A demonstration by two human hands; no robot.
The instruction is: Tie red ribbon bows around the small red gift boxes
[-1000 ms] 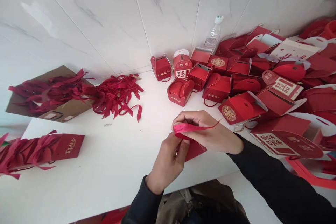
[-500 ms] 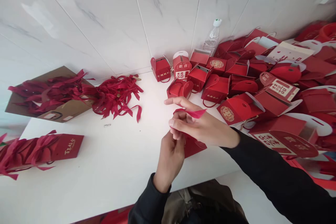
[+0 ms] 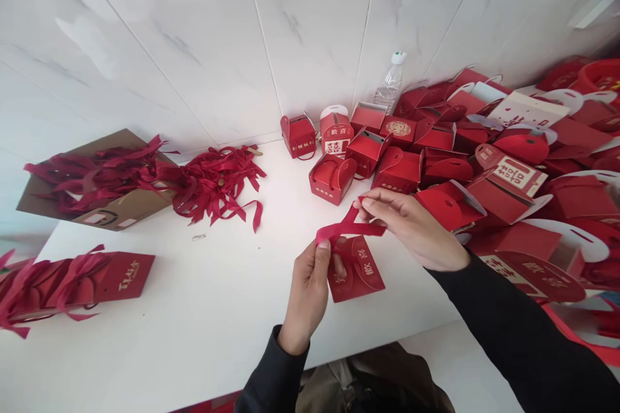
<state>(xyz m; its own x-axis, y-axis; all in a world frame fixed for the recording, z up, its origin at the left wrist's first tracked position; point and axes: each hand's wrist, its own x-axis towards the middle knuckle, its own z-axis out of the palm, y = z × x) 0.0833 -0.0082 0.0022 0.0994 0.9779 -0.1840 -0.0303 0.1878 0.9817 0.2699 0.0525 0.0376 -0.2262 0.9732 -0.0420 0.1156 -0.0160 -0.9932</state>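
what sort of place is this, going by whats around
Probably an indoor craft or packing corner; home or shop, I can't tell. A flat white table bears heaped red printed cardboard boxes and an open brown cardboard carton of crimson ribbons.

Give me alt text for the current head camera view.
A person's left hand and right hand hold a crossed red fabric ribbon at a small red cardboard box, over a white table. Many red cardboard boxes crowd the right; red ribbons fill a brown cardboard carton at left.
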